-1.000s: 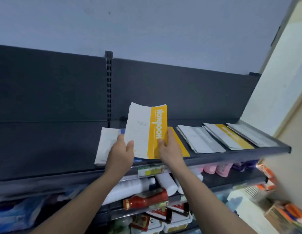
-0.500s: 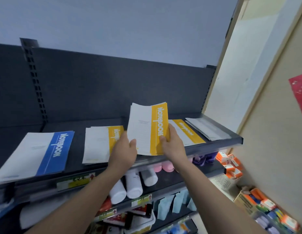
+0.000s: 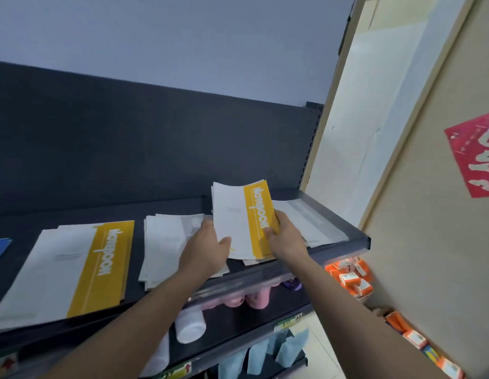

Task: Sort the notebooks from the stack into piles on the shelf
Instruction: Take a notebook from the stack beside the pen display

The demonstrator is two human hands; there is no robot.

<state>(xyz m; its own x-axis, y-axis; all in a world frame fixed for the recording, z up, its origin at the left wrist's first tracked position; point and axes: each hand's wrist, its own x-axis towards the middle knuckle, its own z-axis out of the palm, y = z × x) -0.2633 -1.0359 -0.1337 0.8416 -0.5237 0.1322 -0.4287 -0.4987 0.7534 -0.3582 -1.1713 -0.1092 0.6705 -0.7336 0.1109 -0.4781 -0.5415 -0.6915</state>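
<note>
Gripping one stack of notebooks (image 3: 235, 214) banded yellow, lettered "Notebook": left grip (image 3: 207, 250) and right grip (image 3: 285, 237) pinch its lower edge. Second yellow "Notebook" pile (image 3: 74, 269) at 8 o'clock.

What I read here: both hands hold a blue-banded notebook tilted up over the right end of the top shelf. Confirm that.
Not quite: the band is yellow, not blue, as the head view shows. The left hand and right hand do both hold the notebook tilted up over the right end of the top shelf; the only blue cover lies at the far left edge.
</note>
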